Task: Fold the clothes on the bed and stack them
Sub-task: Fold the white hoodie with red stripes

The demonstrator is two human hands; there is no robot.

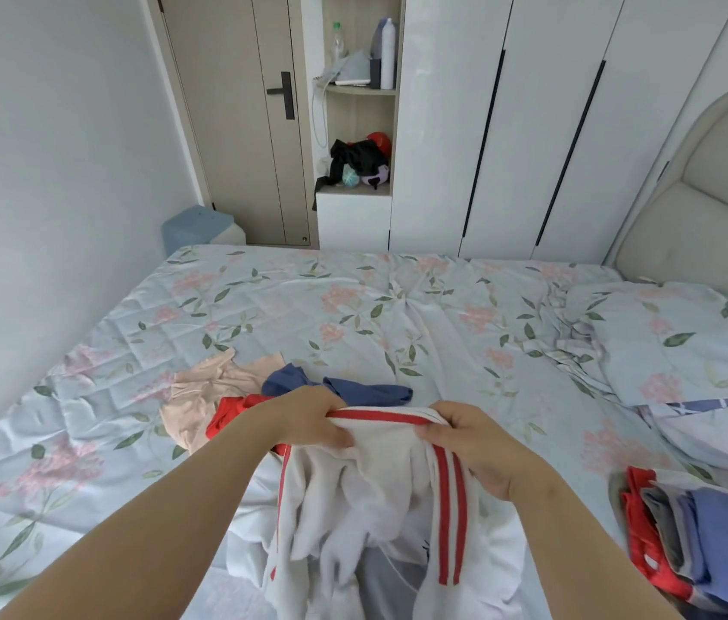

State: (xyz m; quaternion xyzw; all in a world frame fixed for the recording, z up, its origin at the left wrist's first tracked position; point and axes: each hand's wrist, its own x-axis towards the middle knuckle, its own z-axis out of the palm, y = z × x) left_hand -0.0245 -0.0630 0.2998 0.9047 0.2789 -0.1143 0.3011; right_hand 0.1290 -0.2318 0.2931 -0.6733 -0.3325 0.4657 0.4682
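Closest to us hangs a white garment with red stripes [380, 507], bunched and held up over the near edge of the bed [353, 306]. Our left hand [313, 420] grips its red-trimmed top edge with curled fingers, and our right hand [474, 445] pinches the same edge just beside it. Behind our hands, three unfolded pieces lie on the floral sheet, touching one another: a beige garment [205, 391], a red garment [232, 416] and a blue garment [353, 387]. To our right, a stack of folded clothes [689, 539] in red, grey and blue sits on the bed, near a floral pillow [689, 351]. White wardrobe doors [532, 127] stand beyond the bed.
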